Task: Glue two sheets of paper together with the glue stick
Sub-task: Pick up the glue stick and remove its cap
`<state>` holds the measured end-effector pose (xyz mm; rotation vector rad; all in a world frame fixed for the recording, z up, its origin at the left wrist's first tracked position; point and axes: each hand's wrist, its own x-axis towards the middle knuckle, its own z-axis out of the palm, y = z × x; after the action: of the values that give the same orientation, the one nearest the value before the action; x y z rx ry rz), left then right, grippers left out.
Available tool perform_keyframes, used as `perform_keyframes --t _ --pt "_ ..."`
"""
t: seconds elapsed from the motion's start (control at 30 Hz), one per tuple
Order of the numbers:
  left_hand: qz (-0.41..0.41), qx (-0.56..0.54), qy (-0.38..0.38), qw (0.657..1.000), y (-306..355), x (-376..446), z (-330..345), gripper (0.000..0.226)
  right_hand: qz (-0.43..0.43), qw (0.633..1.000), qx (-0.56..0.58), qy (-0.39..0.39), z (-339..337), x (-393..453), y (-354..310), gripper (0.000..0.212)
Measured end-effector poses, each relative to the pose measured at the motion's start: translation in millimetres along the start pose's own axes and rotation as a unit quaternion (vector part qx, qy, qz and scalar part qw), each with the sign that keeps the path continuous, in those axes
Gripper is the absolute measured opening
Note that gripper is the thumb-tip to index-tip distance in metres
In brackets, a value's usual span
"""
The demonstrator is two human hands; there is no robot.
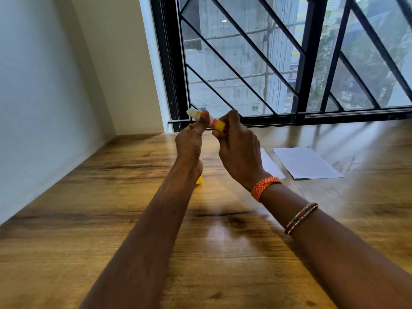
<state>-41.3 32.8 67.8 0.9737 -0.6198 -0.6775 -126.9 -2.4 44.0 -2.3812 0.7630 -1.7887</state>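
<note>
Above the tabletop's [111, 219] middle, the left hand [189, 143] pinches the uncapped glue stick [206, 119] while the right hand [238, 146] pinches its yellow base, probably twisting up glue; two paper sheets [306, 162] wait toward the right edge.

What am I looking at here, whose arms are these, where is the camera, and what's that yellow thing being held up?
There is no machine here. One wide-angle camera sits on a person's head and looks forward and down, so the two bare arms reaching into the picture are that person's own.

The left hand and the right hand are raised above a wooden table and hold a glue stick between them. Its white glue tip points up and to the left, and the right hand holds the yellow base end.

A small yellow piece, perhaps the stick's cap, peeks out from behind the left wrist, on the table.

To the right lie two white sheets of paper, side by side; one is partly hidden behind the right hand. The right wrist wears an orange band and a thin bangle. Behind the table is a barred window.
</note>
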Motion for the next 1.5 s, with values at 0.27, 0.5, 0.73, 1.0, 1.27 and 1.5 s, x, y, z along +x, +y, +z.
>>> perform_keyframes --t 0.27,0.5,0.73,1.0,1.27,1.5 --pt "-0.007 0.029 -0.044 0.999 0 4 0 0.018 0.101 0.992 0.074 -0.032 4 6 7 0.017" --pt "0.006 0.054 -0.065 0.996 -2 3 -2 0.027 0.315 0.856 0.378 -0.161 1 12 9 0.034" --pt "-0.053 0.057 0.002 0.997 -5 4 -3 0.020 0.149 0.963 0.193 -0.111 6 5 0 0.022" --pt "-0.091 0.022 0.016 0.995 -1 -1 3 0.027 -0.113 0.986 -0.120 0.035 5 2 5 0.038" --pt "-0.087 0.012 0.045 0.995 -3 2 2 0.036 -0.125 0.970 -0.206 0.036 5 4 10 0.041" --pt "-0.109 -0.013 0.051 0.993 -3 3 5 0.012 0.008 0.994 -0.105 -0.009 6 3 7 0.028"
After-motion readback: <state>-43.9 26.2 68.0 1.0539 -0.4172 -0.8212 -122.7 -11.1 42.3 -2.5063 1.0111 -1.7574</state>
